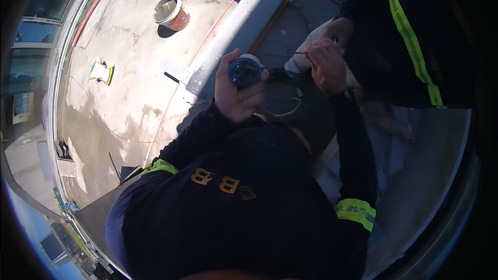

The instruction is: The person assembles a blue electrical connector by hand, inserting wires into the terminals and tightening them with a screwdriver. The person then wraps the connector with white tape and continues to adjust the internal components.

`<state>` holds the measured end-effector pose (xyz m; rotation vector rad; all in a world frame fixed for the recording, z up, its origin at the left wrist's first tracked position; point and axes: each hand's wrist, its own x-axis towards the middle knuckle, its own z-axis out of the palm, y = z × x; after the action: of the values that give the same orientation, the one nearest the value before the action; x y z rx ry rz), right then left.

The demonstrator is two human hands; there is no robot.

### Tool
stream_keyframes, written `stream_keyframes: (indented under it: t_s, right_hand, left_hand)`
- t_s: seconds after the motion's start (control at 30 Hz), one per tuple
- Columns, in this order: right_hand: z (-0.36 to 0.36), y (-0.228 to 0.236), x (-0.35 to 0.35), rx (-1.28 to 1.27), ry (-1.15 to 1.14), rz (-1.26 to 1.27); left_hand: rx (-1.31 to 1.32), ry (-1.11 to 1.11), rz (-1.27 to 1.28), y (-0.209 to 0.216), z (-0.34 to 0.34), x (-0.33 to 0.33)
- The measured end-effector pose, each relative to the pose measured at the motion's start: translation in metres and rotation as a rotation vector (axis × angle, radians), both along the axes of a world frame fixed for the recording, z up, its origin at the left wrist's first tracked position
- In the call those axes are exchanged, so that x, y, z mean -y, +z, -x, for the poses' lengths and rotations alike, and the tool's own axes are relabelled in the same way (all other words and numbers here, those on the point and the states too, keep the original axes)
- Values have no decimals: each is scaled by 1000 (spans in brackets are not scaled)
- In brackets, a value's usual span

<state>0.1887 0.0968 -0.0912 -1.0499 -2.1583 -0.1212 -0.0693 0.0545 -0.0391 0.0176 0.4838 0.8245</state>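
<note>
Firstly, left hand (233,93): fingers curled around a round dark-faced object (245,74) with blue spots and a pale rim; its underside is hidden by the palm.
Round object, place: raised in front of the chest, left of the right hand, over shaded ground.
Right hand (328,67): fingertips perhaps pinching a thin dark rod (296,52); the far end of the rod is covered by the fingers.
Pale cylinder (309,44): beside the right hand, partly hidden behind it, material unclear in shadow.
Co-worker's hand (341,28): at the cylinder, fingers too dark to read; dark clothing with a yellow stripe (412,46), body cut off above.
Bucket (180,20): reddish, pale-rimmed, on sunlit concrete (129,26), well apart.
</note>
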Motion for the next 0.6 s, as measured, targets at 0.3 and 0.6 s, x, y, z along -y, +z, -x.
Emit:
stream_keyframes:
  t_s: [0.3,0.6]
  right_hand:
    - [46,103,108,-1806,409,794]
    - [35,104,116,-1618,-42,771]
  left_hand:
    - [-28,101,-115,9,-6,-3]
    - [-212,-30,-15,36,-27,2]
